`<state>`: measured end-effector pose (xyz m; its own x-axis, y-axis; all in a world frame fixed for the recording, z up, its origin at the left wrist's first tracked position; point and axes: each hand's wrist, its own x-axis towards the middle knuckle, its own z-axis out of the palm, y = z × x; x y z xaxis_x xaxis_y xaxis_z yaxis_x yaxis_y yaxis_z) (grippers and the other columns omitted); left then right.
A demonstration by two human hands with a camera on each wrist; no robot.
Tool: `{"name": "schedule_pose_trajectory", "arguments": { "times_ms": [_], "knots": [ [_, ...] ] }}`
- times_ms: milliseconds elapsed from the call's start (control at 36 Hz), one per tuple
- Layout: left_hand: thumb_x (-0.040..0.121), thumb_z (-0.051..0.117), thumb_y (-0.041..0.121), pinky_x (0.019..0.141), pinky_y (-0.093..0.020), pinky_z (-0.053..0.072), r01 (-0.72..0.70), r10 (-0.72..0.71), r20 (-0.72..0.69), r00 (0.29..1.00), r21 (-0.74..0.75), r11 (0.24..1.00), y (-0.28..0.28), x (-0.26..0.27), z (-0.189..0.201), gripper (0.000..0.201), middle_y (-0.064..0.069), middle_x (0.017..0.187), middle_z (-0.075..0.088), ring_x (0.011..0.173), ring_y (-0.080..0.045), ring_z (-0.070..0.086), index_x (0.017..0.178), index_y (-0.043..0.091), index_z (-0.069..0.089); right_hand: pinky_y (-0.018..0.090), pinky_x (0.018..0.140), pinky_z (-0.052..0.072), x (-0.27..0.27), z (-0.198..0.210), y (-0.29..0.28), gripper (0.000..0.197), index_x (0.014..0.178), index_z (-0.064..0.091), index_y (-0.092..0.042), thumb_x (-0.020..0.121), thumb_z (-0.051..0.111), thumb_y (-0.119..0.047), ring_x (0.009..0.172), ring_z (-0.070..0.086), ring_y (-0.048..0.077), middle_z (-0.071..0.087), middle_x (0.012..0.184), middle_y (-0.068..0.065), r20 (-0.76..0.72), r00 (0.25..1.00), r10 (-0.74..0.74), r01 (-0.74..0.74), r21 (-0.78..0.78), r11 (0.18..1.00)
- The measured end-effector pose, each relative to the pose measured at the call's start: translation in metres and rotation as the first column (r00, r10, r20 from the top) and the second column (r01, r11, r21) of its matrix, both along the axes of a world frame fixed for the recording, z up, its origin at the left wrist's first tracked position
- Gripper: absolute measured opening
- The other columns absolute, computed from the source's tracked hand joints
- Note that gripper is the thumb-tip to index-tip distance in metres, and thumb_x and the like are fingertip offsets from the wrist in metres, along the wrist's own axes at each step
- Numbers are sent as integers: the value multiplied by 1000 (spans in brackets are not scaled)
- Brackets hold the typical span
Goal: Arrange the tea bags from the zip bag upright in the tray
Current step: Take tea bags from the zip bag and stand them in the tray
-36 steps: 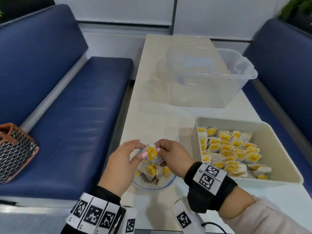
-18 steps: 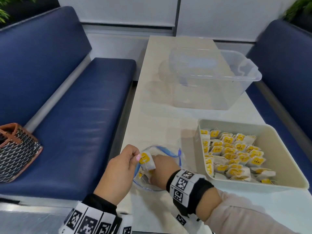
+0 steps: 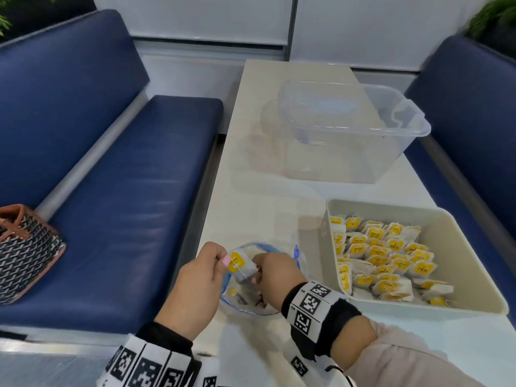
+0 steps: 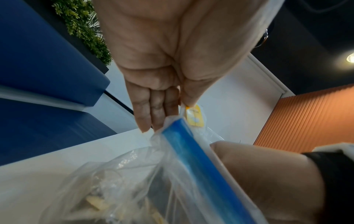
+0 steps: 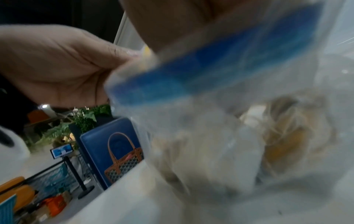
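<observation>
At the near edge of the worktop, the person's left hand pinches a single white paper tea bag with a yellow tag between thumb and forefinger, holding it up just over the mouth of the clear plastic zip bag with the blue seal strip. The left wrist view shows the same pinch, with the other fingers lying straight against the bag's rim. The right hand reaches down into the zip bag; its fingers are curled among the bags inside, though whether they have closed on one I cannot tell, since the right wrist view is blurred.

Just to the right stands the shallow cream plastic tray, its left half packed with tea bags in roughly four rows, most standing with yellow tags up, a few along the near edge slumped over. I would put them at some forty, too crowded to count exactly. The tray's right half is bare. A handful remain in the zip bag, so the job looks well past halfway.

Further back sits one clear plastic storage tub, and one woven handbag with brown trim rests on the blue bench seat.
</observation>
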<state>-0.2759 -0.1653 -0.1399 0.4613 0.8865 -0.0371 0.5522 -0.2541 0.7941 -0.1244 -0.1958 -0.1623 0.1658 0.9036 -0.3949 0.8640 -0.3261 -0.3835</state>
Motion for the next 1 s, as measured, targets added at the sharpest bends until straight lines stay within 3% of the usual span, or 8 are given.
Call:
{"name": "schedule_pose_trajectory", "arguments": {
  "times_ms": [250, 361, 500, 583, 694, 778, 889, 1000],
  "knots": [
    [95, 49, 20, 53, -11, 38, -135, 128, 120, 984, 50, 990, 4, 1, 10, 15, 3, 59, 47, 52, -3, 42, 82, 15, 49, 26, 73, 45, 25, 38, -17, 20, 96, 60, -22, 90, 45, -10, 84, 55, 16, 60, 90, -2, -253, 951, -177, 245, 266, 932],
    [94, 52, 22, 56, -11, 41, -159, 145, 187, 972, 60, 986, 7, 4, 21, 13, -6, 68, 57, 61, -11, 52, 82, 18, 51, 21, 52, 46, 39, 53, -21, 28, 79, 54, -27, 94, 46, -5, 64, 57, 15, 55, 78, -1, -545, 815, -197, 386, 258, 886],
    [92, 54, 18, 72, -45, 54, -86, 65, 235, 970, 78, 993, 6, 18, 34, 11, -8, 68, 63, 70, -28, 61, 90, 28, 50, 21, 49, 46, 50, 72, -24, 21, 88, 60, -21, 90, 56, -1, 49, 54, 12, 54, 63, 1, -749, 646, -146, 496, 267, 826],
    [92, 46, 10, 69, -50, 53, -21, -5, 212, 977, 118, 993, 1, 30, 43, 22, -11, 64, 53, 65, -31, 55, 89, 32, 47, 15, 49, 42, 53, 82, -26, 19, 85, 63, -20, 87, 62, -2, 49, 49, 3, 56, 58, -4, -776, 620, -113, 529, 307, 791],
    [88, 41, 1, 72, -39, 54, 64, -79, 138, 987, 107, 992, -1, 47, 45, 33, 2, 74, 61, 68, -16, 56, 74, 27, 57, 11, 48, 41, 57, 89, -29, 18, 78, 63, -20, 84, 66, -4, 46, 49, -2, 60, 60, -5, -776, 624, -89, 588, 391, 708],
    [87, 41, -4, 72, -16, 47, 85, -92, 128, 987, 63, 994, -1, 58, 45, 43, 15, 82, 64, 78, -3, 57, 70, 29, 62, 13, 51, 44, 61, 92, -33, 21, 74, 64, -19, 82, 67, 0, 49, 55, 1, 65, 60, -8, -801, 596, -60, 614, 407, 676],
    [91, 41, 23, 75, -27, 46, 104, -80, 262, 962, -82, 991, -1, 68, 48, 32, 7, 78, 69, 77, -8, 60, 72, 25, 67, 15, 72, 51, 70, 99, -42, 27, 77, 65, -16, 77, 66, 11, 77, 66, 9, 72, 81, 1, -797, 603, 41, 565, 463, 683],
    [84, 36, 68, 82, -33, 47, 142, -68, 332, 941, -207, 968, -1, 81, 56, 61, 4, 78, 73, 82, -14, 67, 76, 20, 73, 14, 75, 51, 81, 105, -52, 36, 80, 65, -19, 72, 69, 16, 80, 66, 5, 72, 82, -4, -754, 653, 75, 518, 516, 683]
  ]
}}
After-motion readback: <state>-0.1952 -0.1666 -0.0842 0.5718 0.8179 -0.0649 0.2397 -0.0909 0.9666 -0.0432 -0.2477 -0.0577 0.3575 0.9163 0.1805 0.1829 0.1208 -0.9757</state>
